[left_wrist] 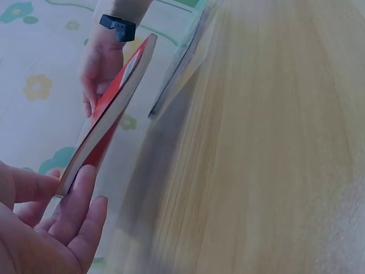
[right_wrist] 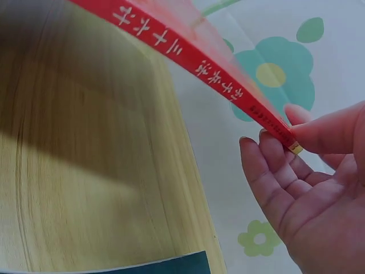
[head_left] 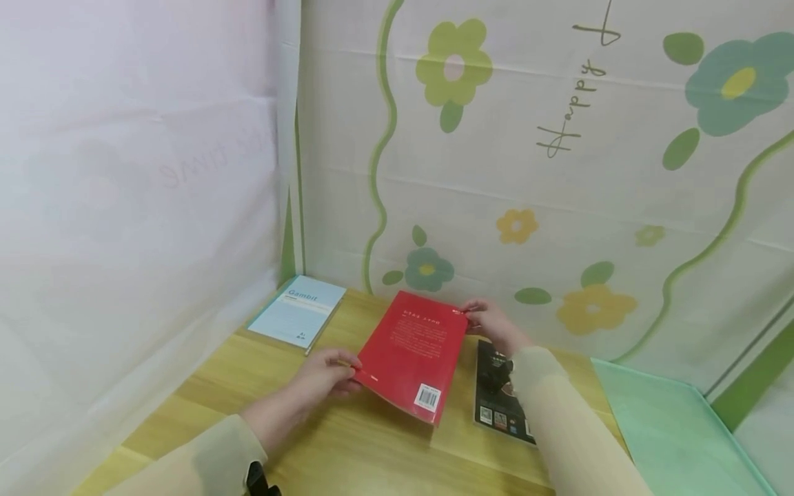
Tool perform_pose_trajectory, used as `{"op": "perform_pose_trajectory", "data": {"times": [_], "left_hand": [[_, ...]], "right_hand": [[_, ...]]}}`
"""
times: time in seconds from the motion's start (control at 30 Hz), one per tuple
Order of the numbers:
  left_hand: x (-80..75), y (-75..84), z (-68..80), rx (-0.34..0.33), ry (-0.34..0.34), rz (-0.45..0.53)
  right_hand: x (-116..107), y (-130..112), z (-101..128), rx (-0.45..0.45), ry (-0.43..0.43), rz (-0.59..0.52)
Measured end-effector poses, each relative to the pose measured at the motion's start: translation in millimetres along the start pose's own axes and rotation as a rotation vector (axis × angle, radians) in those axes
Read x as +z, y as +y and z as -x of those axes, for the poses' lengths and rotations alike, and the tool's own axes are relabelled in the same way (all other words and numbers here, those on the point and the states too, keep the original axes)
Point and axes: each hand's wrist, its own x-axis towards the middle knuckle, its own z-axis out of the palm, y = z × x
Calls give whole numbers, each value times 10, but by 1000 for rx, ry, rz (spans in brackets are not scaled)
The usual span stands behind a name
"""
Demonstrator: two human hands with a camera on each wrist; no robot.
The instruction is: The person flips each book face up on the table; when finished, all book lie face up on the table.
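Now the red book (head_left: 412,355) is up off the table (head_left: 347,441).
Left hand (head_left: 325,375) and right hand (head_left: 490,322) each pinch a corner; it is not yet set down.

pale wooden desk (head_left: 347,441) with lengthwise grain, lit evenly and softly. behind it, a cream cloth backdrop (head_left: 558,172) printed with green, teal and yellow flowers, wavy green lines and the words "happy". to the left, a plain whitish sheet (head_left: 124,207) meeting the backdrop in a corner.
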Motion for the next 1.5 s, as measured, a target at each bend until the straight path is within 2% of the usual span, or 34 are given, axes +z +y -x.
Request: {"op": "perform_pose_trajectory", "data": {"times": [0.13,0.4,0.53,0.77,0.9,1.23,1.5], "left_hand": [[-11,10,2,-1,-12,-23],[8,70,42,-20,34,-34],[17,107,73,-24,37,-18],[-17,104,62,39,-10,58],[-28,101,41,78,-15,60],[-13,52,8,123,1,46],[41,-8,-30,141,69,57]], "right_hand": [[-18,-19,28,1,5,3],[-64,-75,84,-33,20,-27],[-75,-73,102,-47,28,-17],[-99,-83,134,-81,44,-16],[-92,-103,131,-88,52,-46],[-56,-130,162,-86,71,-71],[-28,-135,145,-104,77,-55]]}}
